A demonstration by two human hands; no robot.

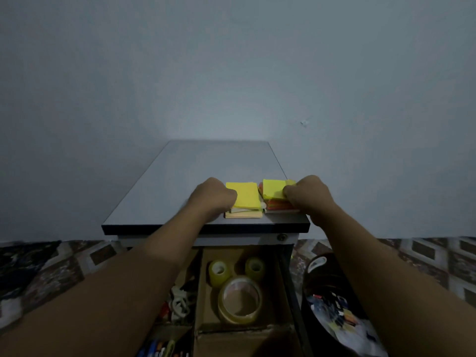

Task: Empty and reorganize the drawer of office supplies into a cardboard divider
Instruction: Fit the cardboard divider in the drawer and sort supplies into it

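Two stacks of sticky notes lie on the cabinet top [180,181] near its front edge. My left hand [212,195] grips the left side of the yellow-topped stack [246,195], which sits on paler pads. My right hand [307,194] grips the right side of the other stack [273,193], yellow on top with orange and pink layers beneath. Below, the open drawer holds a cardboard divider [279,284]. One compartment contains two small tape rolls [219,271] and a large clear tape roll [240,300].
Left of the divider wall lie white clips [180,302], and pens [159,349] show at the drawer's near end. A dark round container [334,302] with small colourful items stands on the patterned floor at the right. A plain wall rises behind the cabinet.
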